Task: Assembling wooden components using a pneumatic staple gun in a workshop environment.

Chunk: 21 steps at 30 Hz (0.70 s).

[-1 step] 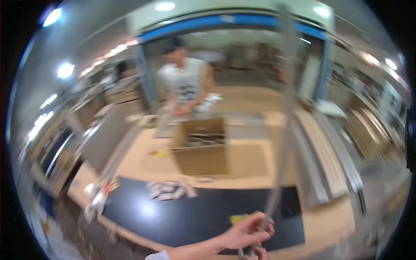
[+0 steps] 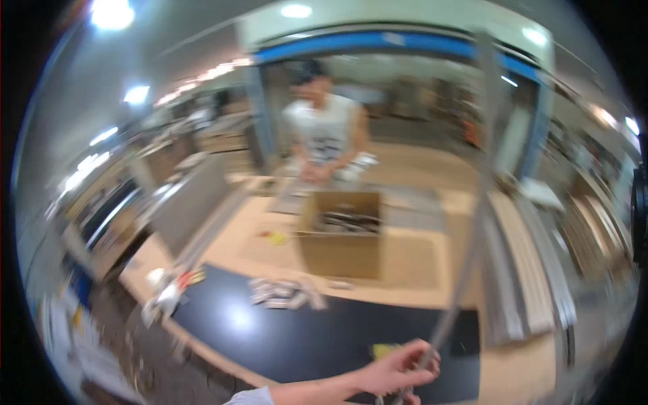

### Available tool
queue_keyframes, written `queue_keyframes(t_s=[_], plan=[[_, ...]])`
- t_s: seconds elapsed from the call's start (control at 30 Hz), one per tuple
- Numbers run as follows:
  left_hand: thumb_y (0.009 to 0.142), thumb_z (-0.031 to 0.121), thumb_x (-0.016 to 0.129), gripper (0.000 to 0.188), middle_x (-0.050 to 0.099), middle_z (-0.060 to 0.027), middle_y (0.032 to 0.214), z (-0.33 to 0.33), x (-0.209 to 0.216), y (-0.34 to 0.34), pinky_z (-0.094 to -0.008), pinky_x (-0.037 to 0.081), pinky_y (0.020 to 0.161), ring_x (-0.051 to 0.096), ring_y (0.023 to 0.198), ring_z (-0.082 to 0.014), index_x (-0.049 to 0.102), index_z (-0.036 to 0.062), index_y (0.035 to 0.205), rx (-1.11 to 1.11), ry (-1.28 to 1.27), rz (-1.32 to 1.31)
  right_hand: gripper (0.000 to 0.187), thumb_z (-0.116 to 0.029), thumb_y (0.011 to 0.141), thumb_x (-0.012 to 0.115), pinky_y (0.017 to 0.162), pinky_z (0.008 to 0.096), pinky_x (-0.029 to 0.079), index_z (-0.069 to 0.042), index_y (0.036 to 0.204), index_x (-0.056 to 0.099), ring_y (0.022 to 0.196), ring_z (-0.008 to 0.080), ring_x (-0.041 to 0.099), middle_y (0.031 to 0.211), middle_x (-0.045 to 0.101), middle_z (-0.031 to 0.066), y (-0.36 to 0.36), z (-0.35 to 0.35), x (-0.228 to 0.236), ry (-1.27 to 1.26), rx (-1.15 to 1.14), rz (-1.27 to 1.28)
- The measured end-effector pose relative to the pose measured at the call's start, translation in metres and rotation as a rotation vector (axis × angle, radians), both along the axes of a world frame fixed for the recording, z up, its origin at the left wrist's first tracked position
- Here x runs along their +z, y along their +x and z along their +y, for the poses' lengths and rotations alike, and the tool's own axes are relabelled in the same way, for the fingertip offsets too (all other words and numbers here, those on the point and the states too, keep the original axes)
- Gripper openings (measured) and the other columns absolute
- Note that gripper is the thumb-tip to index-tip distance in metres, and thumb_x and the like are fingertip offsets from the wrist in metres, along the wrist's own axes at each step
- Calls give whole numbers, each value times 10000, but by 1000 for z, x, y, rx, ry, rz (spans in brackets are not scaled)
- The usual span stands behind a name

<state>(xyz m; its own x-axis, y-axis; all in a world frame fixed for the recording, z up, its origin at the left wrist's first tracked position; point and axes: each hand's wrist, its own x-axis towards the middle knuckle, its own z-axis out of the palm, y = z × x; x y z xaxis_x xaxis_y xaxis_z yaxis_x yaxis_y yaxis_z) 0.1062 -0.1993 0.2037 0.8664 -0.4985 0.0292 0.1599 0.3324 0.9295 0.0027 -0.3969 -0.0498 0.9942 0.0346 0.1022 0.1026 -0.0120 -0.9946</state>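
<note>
- Left hand [image 2: 401, 368]: fingers wrapped round a long grey strip [image 2: 464, 270], thumb across it; strip held tilted, rising toward 1 o'clock.
- Right hand [image 2: 409, 399]: seemingly the fingertips at the bottom edge, by the strip's low end; mostly cut off, can't tell its grip.
- Progress: strip is up in the grasp, not laid down. Small pieces [image 2: 287, 295] lie loose on the black panel [image 2: 378, 324], 10 o'clock from the left hand, outside the box.
- Box [image 2: 341, 258], 11 o'clock: flaps up, top open, dark items [image 2: 347, 223] inside, too blurred to identify. How much is left, can't tell.
- Yellow item [image 2: 386, 350]: just past the left hand, 11 o'clock, partly covered.
- Edges: tabletop [image 2: 516, 361] near edge runs from 6 toward 9 o'clock; white bag [image 2: 162, 295] sits at that rim, 9 to 10 o'clock.
- Room: panel surface shows between left hand and pieces; bare tabletop at 3 o'clock.
- Tight side: long boards [image 2: 523, 266] at 1 to 2 o'clock, near the strip in view; depth gap unclear.
- Co-worker [image 2: 327, 135] stands beyond the box, 11 o'clock, well apart.
</note>
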Motion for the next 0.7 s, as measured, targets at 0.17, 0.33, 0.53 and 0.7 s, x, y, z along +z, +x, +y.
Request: queue_keyframes(t_s=[0.17, 0.33, 0.53, 0.7], plan=[[1047, 127, 698, 411, 641, -72, 1316, 38, -16, -7, -391, 482, 1129, 624, 1258, -183, 511, 75, 1409, 214, -48, -200, 507, -116, 949, 816, 849, 317, 516, -56, 1393, 579, 1001, 179, 595, 1247, 609, 65, 56, 5, 5, -200, 186, -203], [1005, 49, 743, 387, 696, -67, 1225, 83, -6, -34, -380, 528, 1056, 659, 1188, -178, 567, 73, 1349, 557, -67, -277, 420, -195, 1000, 761, 783, 296, 476, -61, 1368, 609, 979, 163, 587, 1232, 623, 58, 94, 37, 55, -174, 404, -228], [1018, 182, 730, 475, 683, -113, 1340, 133, -14, -63, -461, 471, 1122, 621, 1309, -240, 555, 100, 1452, 716, -124, -295, 451, -332, 1053, 713, 895, 367, 481, -27, 1372, 623, 1064, 233, 600, 1255, 639, 110, 92, 97, 116, -135, 517, -475], [1122, 298, 591, 485, 609, -110, 1425, 169, -38, -86, -409, 419, 1202, 578, 1376, -223, 400, 89, 1516, 627, -203, -219, 450, -380, 1125, 576, 958, 384, 503, -5, 1365, 639, 1094, 249, 632, 1203, 689, 119, 77, 117, 82, -134, 588, -297]])
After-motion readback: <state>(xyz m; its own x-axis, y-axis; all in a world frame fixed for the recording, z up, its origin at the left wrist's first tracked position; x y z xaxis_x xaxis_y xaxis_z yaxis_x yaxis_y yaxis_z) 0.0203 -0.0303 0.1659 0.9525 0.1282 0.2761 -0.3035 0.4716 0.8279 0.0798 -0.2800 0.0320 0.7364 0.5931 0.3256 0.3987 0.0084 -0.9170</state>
